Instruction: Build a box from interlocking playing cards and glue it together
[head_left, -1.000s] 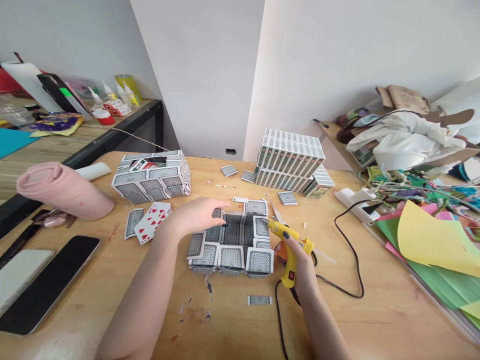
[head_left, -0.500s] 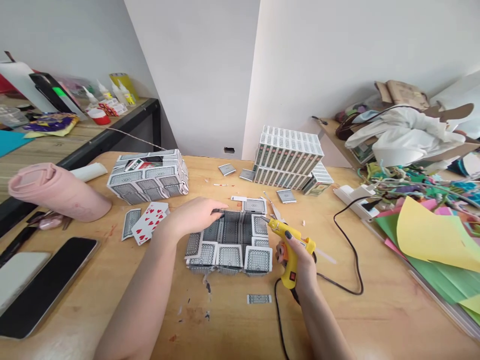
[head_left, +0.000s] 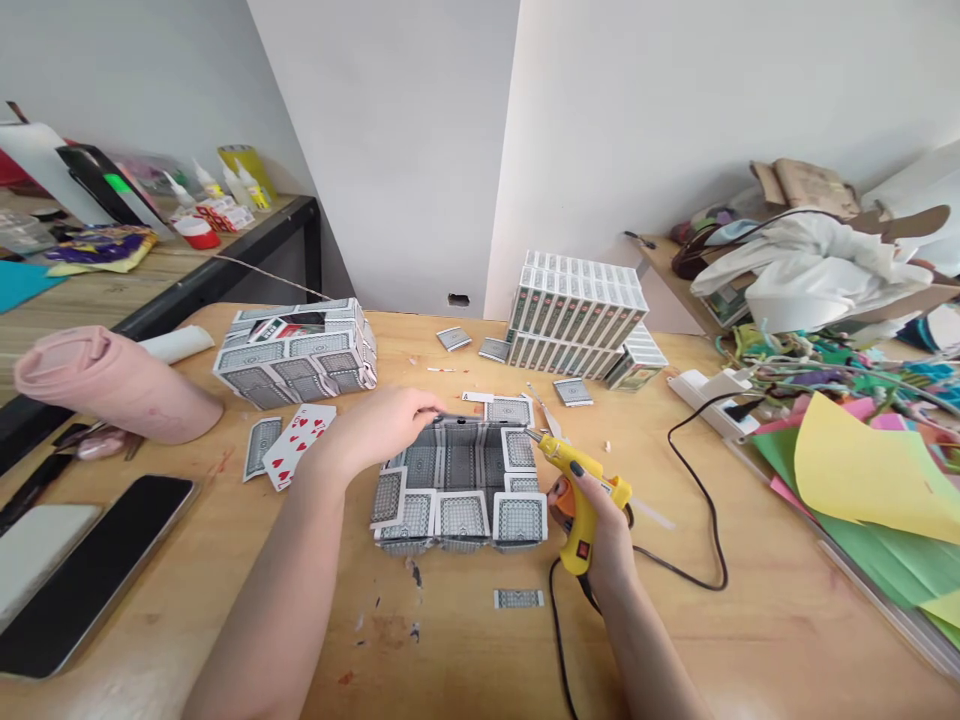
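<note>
An open-topped box made of grey-backed playing cards (head_left: 463,515) sits in front of me on the table. My left hand (head_left: 382,425) reaches over its left side, fingers closed on the far-left rim; the fingertips are partly hidden. In my right hand (head_left: 600,525) is a yellow hot glue gun (head_left: 574,462), with a finger at its orange trigger. Its nozzle points left at the box's far-right corner, close to the rim. Just behind the box lie a face-down card (head_left: 510,411) and a white strip marked A (head_left: 477,397).
A finished-looking card-covered box (head_left: 296,355) stands at the back left. Stacked card packs (head_left: 574,310) rise at the back right. Loose cards (head_left: 300,447), a phone (head_left: 97,575) and a pink roll (head_left: 120,385) lie left. The glue gun's cord (head_left: 705,500) loops right, near a power strip (head_left: 712,405).
My left hand has drawn back slightly left along the far rim. The glue gun's nozzle has edged left, and the box's front has shifted very slightly.
</note>
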